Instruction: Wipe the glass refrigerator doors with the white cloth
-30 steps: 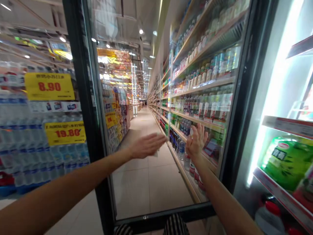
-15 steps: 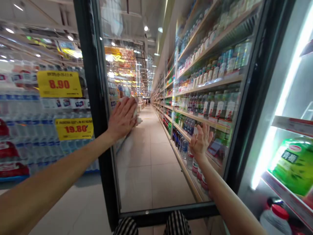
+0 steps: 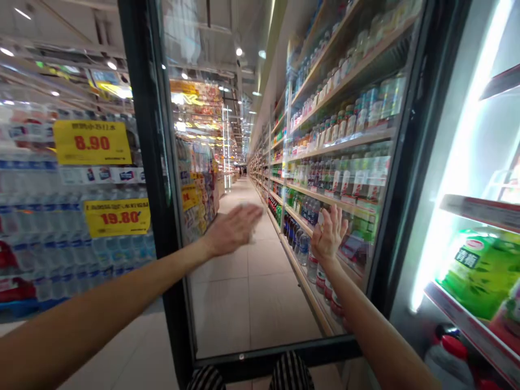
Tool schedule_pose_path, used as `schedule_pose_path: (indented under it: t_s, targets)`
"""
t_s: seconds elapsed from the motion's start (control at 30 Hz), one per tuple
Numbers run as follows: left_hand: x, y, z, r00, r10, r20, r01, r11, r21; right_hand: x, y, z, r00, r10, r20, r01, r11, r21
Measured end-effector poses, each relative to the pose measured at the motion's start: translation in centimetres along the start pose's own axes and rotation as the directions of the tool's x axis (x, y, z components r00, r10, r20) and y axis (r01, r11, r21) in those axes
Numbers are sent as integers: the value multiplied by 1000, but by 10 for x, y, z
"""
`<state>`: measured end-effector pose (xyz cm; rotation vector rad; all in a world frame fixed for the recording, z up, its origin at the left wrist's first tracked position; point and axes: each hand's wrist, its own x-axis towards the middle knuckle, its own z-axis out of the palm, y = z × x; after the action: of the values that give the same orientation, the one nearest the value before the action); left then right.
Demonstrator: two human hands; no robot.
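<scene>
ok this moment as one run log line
left hand: blurred, before glass door | right hand: raised, open, before same door | green pouch: on shelf

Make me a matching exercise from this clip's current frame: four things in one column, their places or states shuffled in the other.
Things:
1. left hand
2. right hand
3. green plastic pouch
4. yellow rectangular 19.80 price sign

Places or states:
A. on a brightly lit shelf at the view's right
B. below the yellow rectangular 8.90 price sign
C. blurred, fingers pointing rightward
D. fingers pointing up, somewhat apart

Pairs: 1-C, 2-D, 3-A, 4-B
</scene>
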<state>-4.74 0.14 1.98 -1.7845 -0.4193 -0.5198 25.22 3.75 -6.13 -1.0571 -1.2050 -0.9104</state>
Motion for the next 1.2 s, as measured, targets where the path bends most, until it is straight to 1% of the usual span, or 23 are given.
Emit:
schedule_pose_path:
  t_s: [0.07,0.1,0.13,0.2,0.23,0.27,0.3,0.33,0.4,0.43,0.5,0.53,0.6,0.67,0.7,0.77,0.83,0.87,0.93,1.0,1.07,1.13,1.2]
  targets:
    - [8,13,5,954,297,49,-293,953,-80,0,1,0,1000,-5,3,5,1000,1]
    - [17,14,6,935,350,48,-344,933,-104,0,1,0,1000,-6,4,6,1000,1]
    - [28,11,7,947,321,29,-316,943,-109,1,1,0,1000,-6,5,6,1000,1]
    - [54,0,7,998,66,-22,-68,994,-90,1,1,0,1000,-2,1,2,1000,5]
    - [67,-4,7,988,-147,-55,143,987,-76,1,2,-1,1000,-3,-4,3,1000,9]
    - [76,-5,9,957,-280,-72,274,958,-80,0,2,-1,1000,-7,-10,7,1000,15]
    - [82,-2,10,946,-316,-78,309,947,-86,0,3,-2,1000,-11,-14,11,1000,20]
    - [85,5,13,965,-251,-76,244,965,-94,0,4,-2,1000,-18,-12,18,1000,24]
    - [82,25,19,995,82,-49,-87,990,-113,0,7,-4,999,-39,9,39,999,28]
    - [80,33,22,965,260,-44,-263,956,-133,0,10,-5,998,-51,26,51,998,27]
    - [81,40,25,918,395,-15,-393,906,-158,1,16,-7,998,-48,42,48,999,11]
    - [86,37,24,932,362,-14,-359,920,-155,2,19,-7,999,-23,35,24,1000,-7]
    - [100,26,21,991,129,-25,-131,984,-124,3,27,-7,998,58,7,-58,997,-46]
    - [112,21,19,994,-101,-30,98,991,-92,4,34,-7,993,114,-9,-114,991,-65]
    - [115,23,18,992,-129,-20,126,988,-90,3,36,-6,993,117,-7,-118,991,-65]
    - [113,36,21,1000,16,18,-13,993,-121,2,40,-5,995,98,-6,-98,993,-59]
    - [109,50,25,965,258,46,-246,953,-178,0,42,-4,997,78,-16,-79,995,-56]
    - [109,53,26,943,329,49,-314,929,-198,0,42,-3,997,73,-21,-74,996,-56]
    - [117,49,27,956,293,28,-282,939,-197,-2,43,-2,997,71,-23,-72,996,-53]
    - [129,38,26,998,60,-14,-61,985,-161,-2,44,-2,997,77,-27,-79,996,-49]
    - [138,36,26,990,-130,-57,121,983,-140,-2,44,-2,996,86,-28,-87,995,-44]
    - [136,46,29,996,-70,-59,60,987,-149,-2,44,-2,996,93,-19,-93,995,-41]
    - [128,63,33,985,168,-28,-171,968,-184,-2,43,-3,996,93,-3,-93,995,-37]
